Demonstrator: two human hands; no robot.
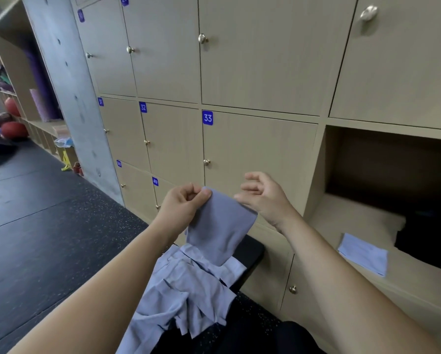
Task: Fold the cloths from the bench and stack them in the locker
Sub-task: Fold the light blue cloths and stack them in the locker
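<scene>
Bench (251,250); cloth (222,226) maybe against right hand (265,198)

Red balls (14,129) and purple mats (39,103) sit on far shelves (45,123) — yellow sign (65,160) by the pillar (68,80).

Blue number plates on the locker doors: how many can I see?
7 plates: two at the top left, 31, 32 and 33 in the middle row, 50 and 49 below. More may be hidden behind the cloth.
</scene>
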